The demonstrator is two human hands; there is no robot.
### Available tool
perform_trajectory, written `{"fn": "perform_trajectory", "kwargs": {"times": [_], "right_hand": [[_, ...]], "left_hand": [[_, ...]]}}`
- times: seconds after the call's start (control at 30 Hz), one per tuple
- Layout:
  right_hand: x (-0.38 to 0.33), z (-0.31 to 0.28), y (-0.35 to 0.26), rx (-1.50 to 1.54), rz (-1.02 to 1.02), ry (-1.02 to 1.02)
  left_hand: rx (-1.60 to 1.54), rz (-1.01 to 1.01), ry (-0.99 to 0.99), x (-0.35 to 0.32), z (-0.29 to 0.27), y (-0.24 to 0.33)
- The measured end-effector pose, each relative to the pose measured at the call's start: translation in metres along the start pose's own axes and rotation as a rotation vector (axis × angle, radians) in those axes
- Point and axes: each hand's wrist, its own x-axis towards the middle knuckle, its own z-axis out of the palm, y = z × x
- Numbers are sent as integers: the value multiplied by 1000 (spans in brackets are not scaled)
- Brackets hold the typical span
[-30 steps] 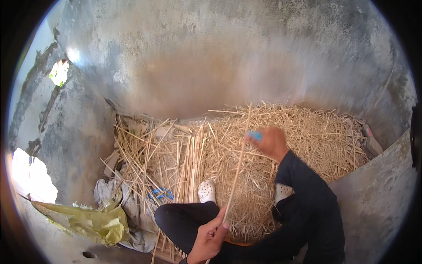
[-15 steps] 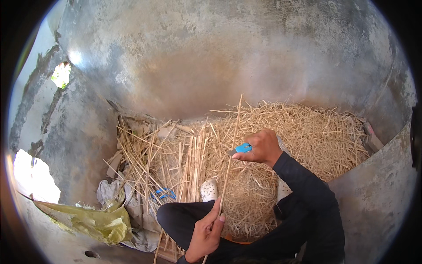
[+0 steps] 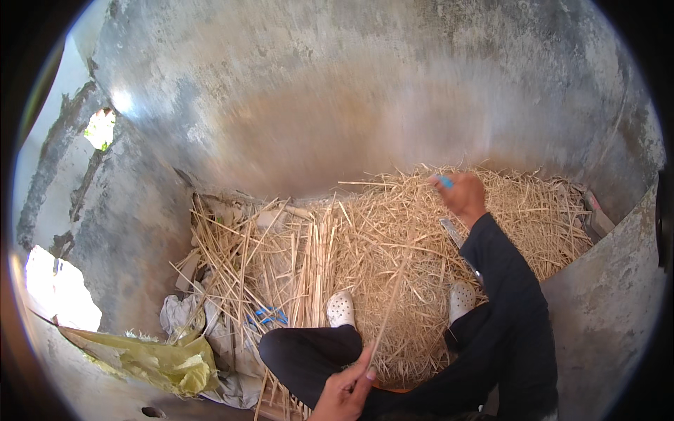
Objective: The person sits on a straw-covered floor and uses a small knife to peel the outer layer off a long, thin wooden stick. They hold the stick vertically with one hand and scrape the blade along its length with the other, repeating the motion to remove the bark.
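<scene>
My left hand [image 3: 346, 391] is low in the picture, pinching the near end of a long thin straw stalk [image 3: 392, 302] that slants up and away over the straw pile [image 3: 393, 231]. My right hand [image 3: 461, 194] is stretched out far over the pile, closed on a small blue-handled tool [image 3: 444, 182]. Its blade is hidden by blur and the hand. I sit on the ground with dark trousers and two white perforated clogs [image 3: 341, 309] [image 3: 461, 300] resting on the straw.
A rough grey plaster wall [image 3: 337, 105] curves round the back and sides. Split stalks [image 3: 246, 259] lie sorted at the left of the pile. A yellow-green plastic sack [image 3: 151, 358], grey cloth [image 3: 179, 316] and blue string [image 3: 270, 316] sit at lower left.
My right hand with the blue tool has swung outward along the stalk, from near the pile's middle to its far edge. My left hand still holds the stalk's near end.
</scene>
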Motion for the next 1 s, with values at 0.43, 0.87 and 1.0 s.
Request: {"fn": "perform_trajectory", "kwargs": {"times": [0.43, 0.87, 1.0], "right_hand": [[-73, -33, -89, 266, -426, -217], [-41, -23, -62, 201, -322, -153], [-47, -17, -69, 277, -357, -138]], "left_hand": [[-852, -74, -33, 46, -11, -7], [-897, -156, -47, 50, 4, 15], [-1044, -135, -102, 54, 1, 11]]}}
